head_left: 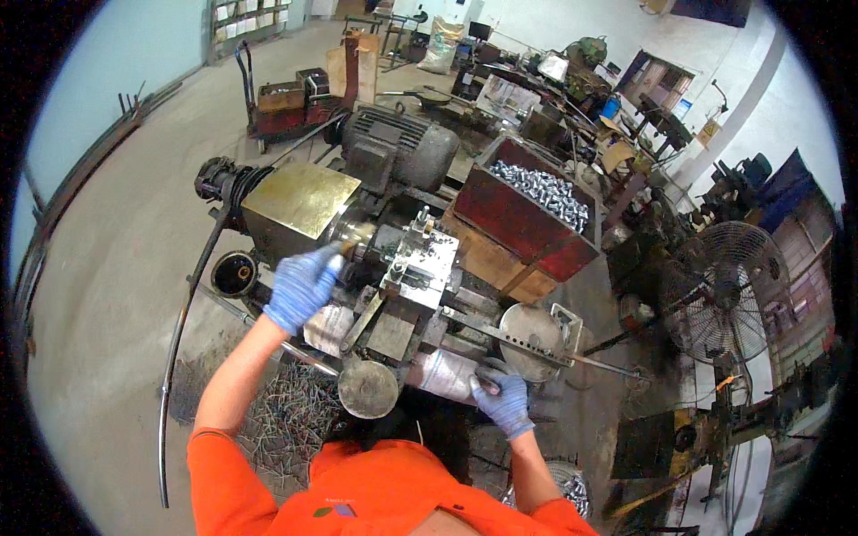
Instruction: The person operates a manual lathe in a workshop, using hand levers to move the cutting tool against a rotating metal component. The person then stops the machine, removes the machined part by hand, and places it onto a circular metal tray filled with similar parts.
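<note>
My left hand [304, 284], in a blue knitted glove, is closed at the lathe's spindle end. From its fingers a short tan, brush-like thing [360, 238] points at the chuck [356, 223]; its exact kind is blurred. To the right of that sits the bright metal tool slide [424, 266] of the small lathe. My right hand [503, 399], gloved the same way, is at the lower right, its fingers curled beside a pale cylinder [442, 373]. Dark grey shows at its fingertips, but I cannot make out what they hold.
Behind the lathe is a red metal bin [527, 210] of small shiny metal parts on a wooden box. A motor [399, 147] stands at the back. Metal shavings [290, 411] cover the floor at lower left. A round disc [368, 389] juts toward me; a fan [728, 290] stands right.
</note>
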`<act>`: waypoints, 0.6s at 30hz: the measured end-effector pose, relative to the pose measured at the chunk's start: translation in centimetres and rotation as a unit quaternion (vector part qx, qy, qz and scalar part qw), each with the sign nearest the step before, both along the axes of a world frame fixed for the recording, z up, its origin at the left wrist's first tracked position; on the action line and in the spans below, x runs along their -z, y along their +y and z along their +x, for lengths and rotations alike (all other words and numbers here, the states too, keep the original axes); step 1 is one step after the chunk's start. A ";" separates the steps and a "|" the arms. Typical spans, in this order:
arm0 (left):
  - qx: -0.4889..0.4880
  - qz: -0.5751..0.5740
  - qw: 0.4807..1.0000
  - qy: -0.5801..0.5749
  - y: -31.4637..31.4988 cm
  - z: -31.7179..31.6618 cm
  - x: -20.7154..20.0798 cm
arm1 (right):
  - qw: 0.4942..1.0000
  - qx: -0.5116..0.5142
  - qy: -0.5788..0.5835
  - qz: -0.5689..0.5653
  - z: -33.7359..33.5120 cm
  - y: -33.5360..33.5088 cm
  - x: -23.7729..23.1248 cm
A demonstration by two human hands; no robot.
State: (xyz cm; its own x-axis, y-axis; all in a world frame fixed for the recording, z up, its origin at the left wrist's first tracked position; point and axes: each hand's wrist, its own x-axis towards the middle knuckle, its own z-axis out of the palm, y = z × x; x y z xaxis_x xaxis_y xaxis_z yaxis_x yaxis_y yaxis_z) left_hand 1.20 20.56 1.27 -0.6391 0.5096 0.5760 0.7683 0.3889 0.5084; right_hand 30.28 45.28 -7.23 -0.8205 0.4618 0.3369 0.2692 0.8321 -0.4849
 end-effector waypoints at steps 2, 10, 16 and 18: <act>0.013 -0.011 0.999 -0.039 1.4 0.6 1.0 | 1.000 -0.014 0.011 0.004 0.5 0.4 0.0; -0.007 -0.111 0.993 -0.040 4.6 -0.9 4.9 | 0.998 -0.008 0.063 -0.013 1.1 0.3 0.2; 0.031 -0.112 0.991 -0.062 1.6 0.1 1.6 | 0.999 0.020 0.041 -0.019 2.5 -0.4 -1.0; 0.011 0.014 1.000 -0.018 0.1 -0.2 0.0 | 0.999 0.009 0.041 -0.016 3.4 0.5 -0.4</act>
State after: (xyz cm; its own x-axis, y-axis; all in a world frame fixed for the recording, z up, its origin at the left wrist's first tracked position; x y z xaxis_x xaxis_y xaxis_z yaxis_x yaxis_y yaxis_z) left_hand 1.04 20.64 1.28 -0.6481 0.5076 0.5677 0.7579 0.3570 0.5461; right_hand 33.65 45.79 -6.81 -0.7822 0.4879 0.3875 0.2425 0.8112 -0.5321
